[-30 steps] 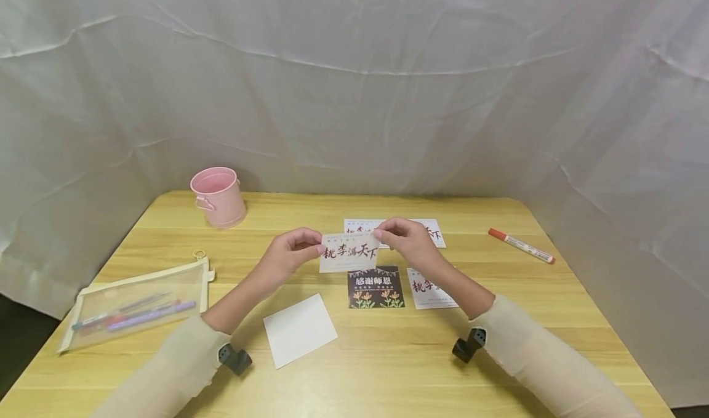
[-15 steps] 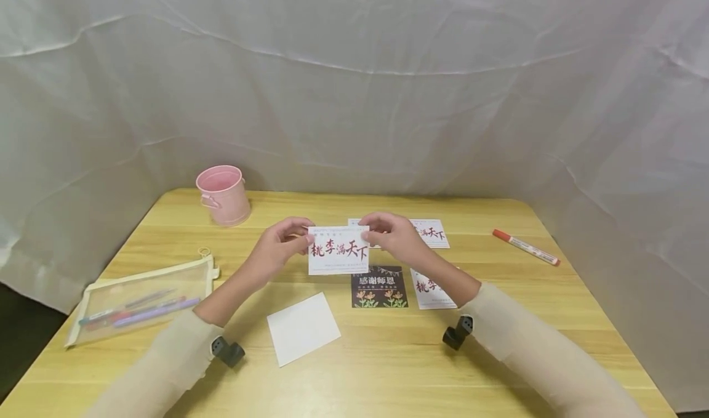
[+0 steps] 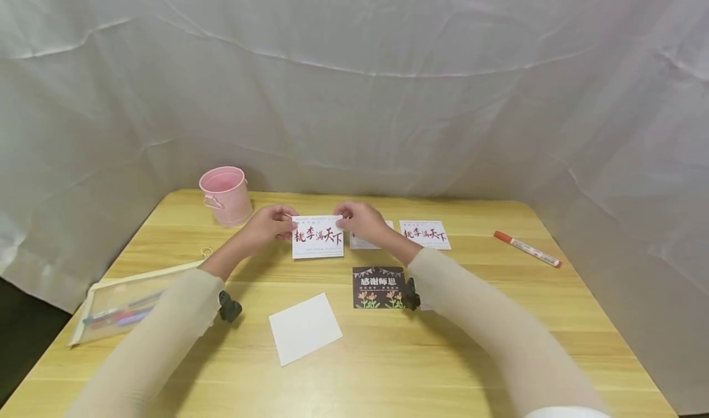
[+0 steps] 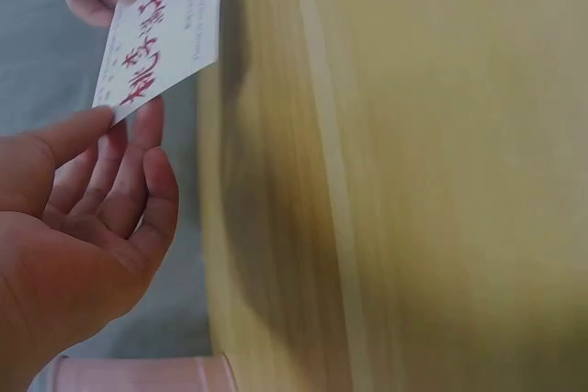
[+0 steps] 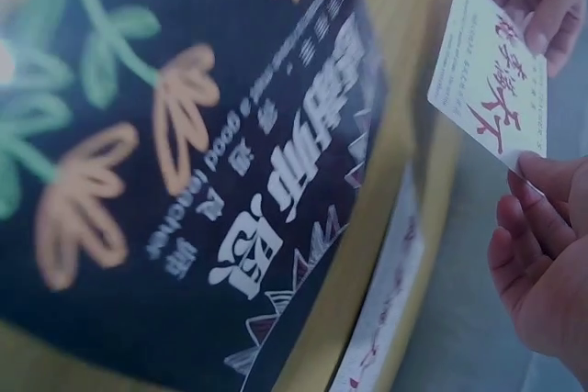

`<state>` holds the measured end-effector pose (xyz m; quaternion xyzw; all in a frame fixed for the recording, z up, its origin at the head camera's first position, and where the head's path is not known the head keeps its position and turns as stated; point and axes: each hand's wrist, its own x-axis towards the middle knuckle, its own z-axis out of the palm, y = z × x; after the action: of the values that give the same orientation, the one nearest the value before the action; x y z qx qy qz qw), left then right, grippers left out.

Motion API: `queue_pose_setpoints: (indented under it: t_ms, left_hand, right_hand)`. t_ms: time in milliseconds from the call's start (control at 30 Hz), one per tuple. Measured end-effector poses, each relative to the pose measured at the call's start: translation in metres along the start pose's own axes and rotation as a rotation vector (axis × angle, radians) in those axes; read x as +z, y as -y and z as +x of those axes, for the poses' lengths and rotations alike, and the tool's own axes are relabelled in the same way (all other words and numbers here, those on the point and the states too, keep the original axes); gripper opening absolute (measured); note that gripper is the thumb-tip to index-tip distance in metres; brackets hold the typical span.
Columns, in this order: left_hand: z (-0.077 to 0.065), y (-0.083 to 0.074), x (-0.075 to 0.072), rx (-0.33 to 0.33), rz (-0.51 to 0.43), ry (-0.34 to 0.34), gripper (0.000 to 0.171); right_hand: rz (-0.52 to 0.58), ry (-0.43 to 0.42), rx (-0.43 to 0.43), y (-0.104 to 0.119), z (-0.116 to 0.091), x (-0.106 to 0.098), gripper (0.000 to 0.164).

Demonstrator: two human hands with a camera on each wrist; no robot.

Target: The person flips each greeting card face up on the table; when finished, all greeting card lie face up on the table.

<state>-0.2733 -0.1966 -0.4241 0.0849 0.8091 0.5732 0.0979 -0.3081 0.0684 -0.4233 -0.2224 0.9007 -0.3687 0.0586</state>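
Between both hands is a white card [image 3: 317, 239] with red brush lettering, tilted up over the far part of the table. My left hand [image 3: 271, 222] pinches its left edge between thumb and fingers. At the opposite edge, my right hand [image 3: 362, 222] pinches the upper corner. The left wrist view shows the card [image 4: 156, 34] raised above the wood. Two matching cards lie behind and right of the right hand, one partly covered by it and the other card [image 3: 425, 234] in full sight. Nearer lies a black card [image 3: 379, 287] with drawn flowers, close under the right wrist camera.
A pink bucket [image 3: 226, 197] stands at the back left. A zip pouch [image 3: 119, 304] with pens lies left, partly behind the left sleeve. A blank white card [image 3: 306, 329] lies in front, and a red-capped marker [image 3: 527, 249] at right. Another white card is mostly hidden under the right sleeve.
Both hands have carried the lettered card left and toward the back of the table. It now sits left of the row of matching cards, uncovering more of them.
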Motion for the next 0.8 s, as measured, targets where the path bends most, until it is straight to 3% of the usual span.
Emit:
queue_pose_setpoints:
  t_ms: [167, 367, 533, 700, 800]
  left_hand:
    - [0.019, 0.010, -0.003, -0.011, 0.112, 0.004, 0.031]
    - [0.033, 0.015, -0.003, 0.015, 0.291, -0.033, 0.027]
    - [0.043, 0.024, 0.001, 0.034, 0.379, -0.039, 0.024]
    - [0.051, 0.026, 0.009, 0.061, 0.508, -0.025, 0.021]
    - [0.051, 0.024, 0.011, 0.056, 0.539, -0.023, 0.020]
  right_hand:
    - [-0.125, 0.012, 0.030, -0.009, 0.020, 0.007, 0.018]
    - [-0.137, 0.006, 0.062, -0.018, 0.035, 0.011, 0.019]
    - [-0.150, 0.026, 0.078, -0.027, 0.037, 0.014, 0.021]
    - [-0.231, 0.024, 0.092, -0.031, 0.033, 0.016, 0.020]
    - [-0.276, 0.023, 0.086, -0.032, 0.033, 0.017, 0.018]
